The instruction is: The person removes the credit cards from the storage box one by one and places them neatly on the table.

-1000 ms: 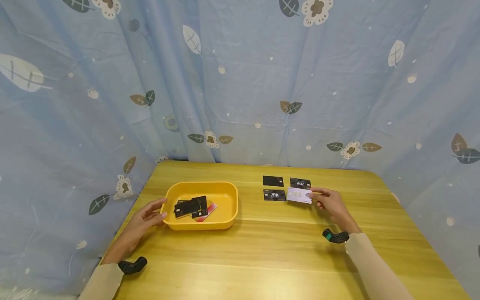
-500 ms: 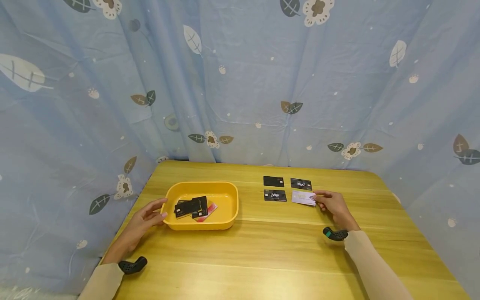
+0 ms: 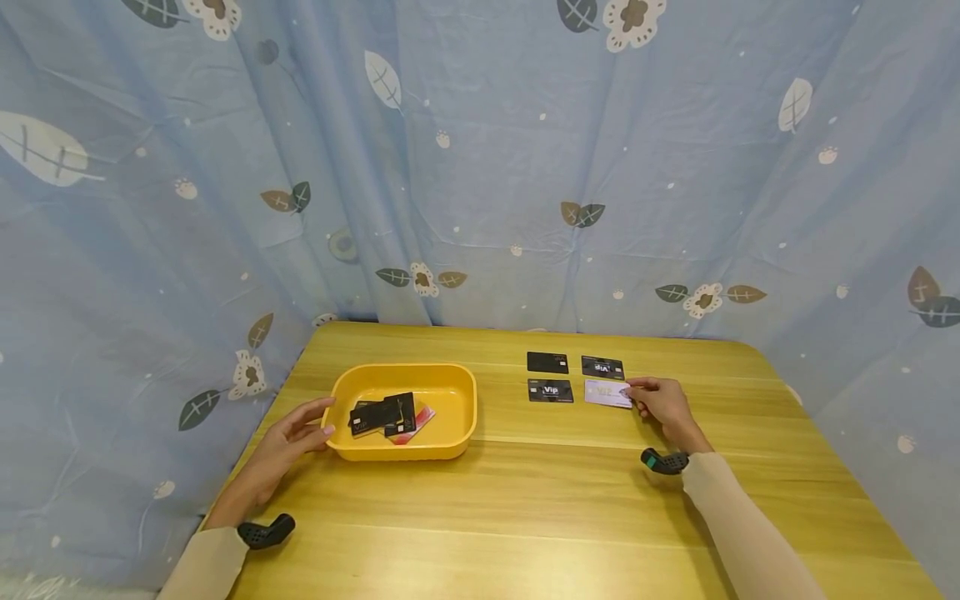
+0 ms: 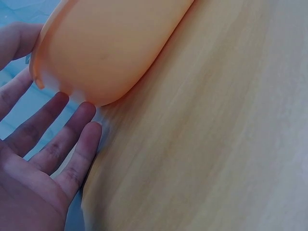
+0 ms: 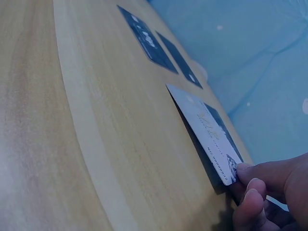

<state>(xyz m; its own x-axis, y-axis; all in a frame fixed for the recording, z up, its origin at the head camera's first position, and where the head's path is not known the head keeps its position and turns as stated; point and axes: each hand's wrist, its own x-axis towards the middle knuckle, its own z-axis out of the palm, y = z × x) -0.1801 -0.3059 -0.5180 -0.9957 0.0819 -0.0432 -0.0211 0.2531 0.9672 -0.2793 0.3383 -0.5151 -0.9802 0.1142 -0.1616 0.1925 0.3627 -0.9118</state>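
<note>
Two hands at work over a wood-grained table (image 3: 480, 517). The right hand (image 3: 663, 406) reaches forward from a pale sleeve (image 3: 750, 525), wrist low, and pinches the right end of a white card (image 3: 604, 392) narrowly between thumb and fingertips; the remaining fingers curl in beneath. The card lies at the near right of a block of four, beside a glossy black Vip card (image 3: 550, 391) and just in front of an inverted black card (image 3: 602, 367); a plain-looking dark card (image 3: 547, 362) occupies the far left. In the right wrist view the white card's near edge stands off the wood, with a shadow beneath.

The left hand (image 3: 288, 437) lies at the left end of a yellow tray (image 3: 438, 452), fingers spread wide and nearly straight, thumb against the rim. The tray is smooth, a rounded rectangle with sloping walls; in it overlap thin black cards (image 3: 378, 414) and a red-and-white card (image 3: 422, 419). Behind hangs a creased blue curtain (image 3: 495, 150), printed with leaves and flowers.
</note>
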